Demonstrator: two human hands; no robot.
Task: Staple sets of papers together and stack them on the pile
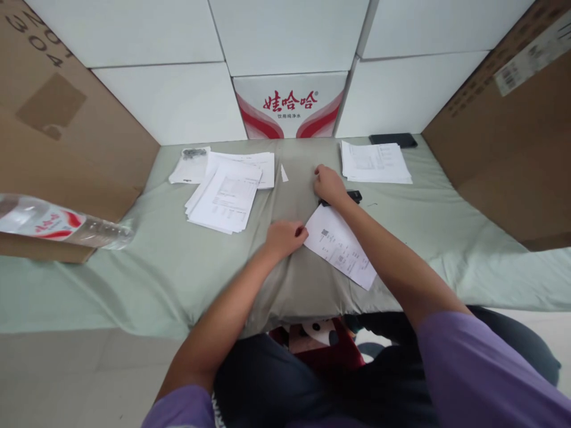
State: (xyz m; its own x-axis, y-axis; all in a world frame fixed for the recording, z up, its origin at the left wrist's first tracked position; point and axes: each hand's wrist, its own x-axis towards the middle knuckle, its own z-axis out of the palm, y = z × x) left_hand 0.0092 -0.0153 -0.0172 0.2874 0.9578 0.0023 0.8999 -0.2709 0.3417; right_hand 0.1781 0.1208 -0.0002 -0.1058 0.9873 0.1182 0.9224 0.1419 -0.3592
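A printed white sheet [341, 246] lies tilted on the pale green cloth [169, 267] in front of me. My left hand [285, 236] pinches its left corner with curled fingers. My right hand [329, 184] rests at the sheet's far end, on a small black object [355, 195] that looks like a stapler; most of it is hidden under my hand. My right forearm lies across part of the sheet.
A loose stack of papers [227, 193] lies at the back left, another neat stack [375, 161] at the back right beside a black phone [393, 139]. A small paper slip [284, 173] is between them. A plastic water bottle [62, 224] lies at the left. Cardboard panels stand on both sides.
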